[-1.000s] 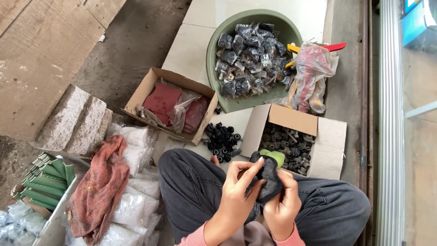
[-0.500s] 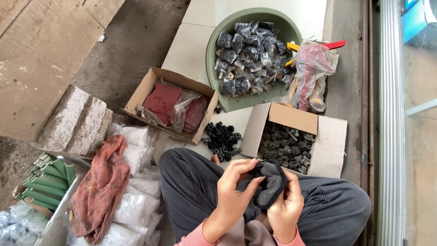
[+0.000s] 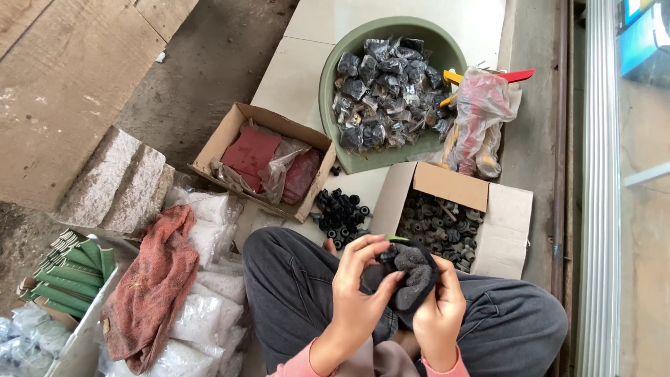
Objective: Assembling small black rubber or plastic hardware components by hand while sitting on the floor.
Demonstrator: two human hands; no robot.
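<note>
- The dark grey cloth (image 3: 412,276) is bunched and soft-looking, held over the lap.
- The left hand (image 3: 359,283) pinches its upper edge.
- The right hand (image 3: 440,314) grips it from below.
- A cardboard box of black parts (image 3: 447,223) sits just beyond.

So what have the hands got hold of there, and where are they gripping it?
Both hands hold a dark grey cloth: the right hand cups it from below, the left hand pinches its upper left edge.
</note>
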